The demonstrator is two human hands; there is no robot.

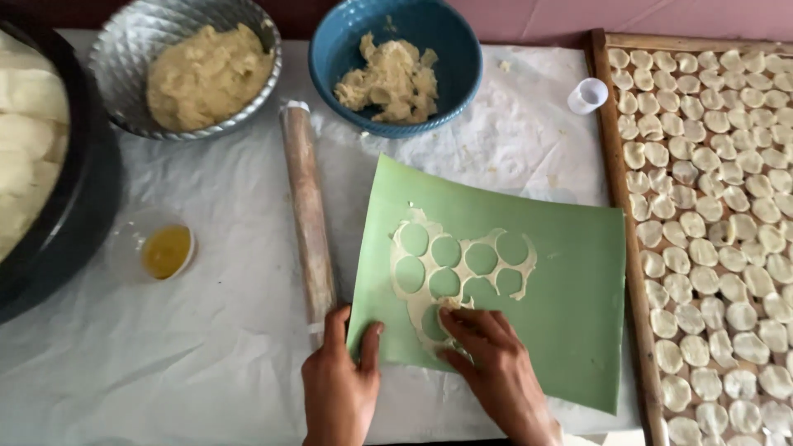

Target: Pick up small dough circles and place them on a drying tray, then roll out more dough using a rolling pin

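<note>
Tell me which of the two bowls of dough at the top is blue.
The blue bowl is the right-hand one, directly above the green sheet. The bowl to its left is the silver ridged bowl, holding a fuller mound of dough.

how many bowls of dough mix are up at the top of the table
2: a silver bowl at the top left and a blue bowl beside it at top centre, both holding pale crumbly dough.

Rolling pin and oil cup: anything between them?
Head view: nothing; only bare white sheet separates the rolling pin from the oil cup.
</note>
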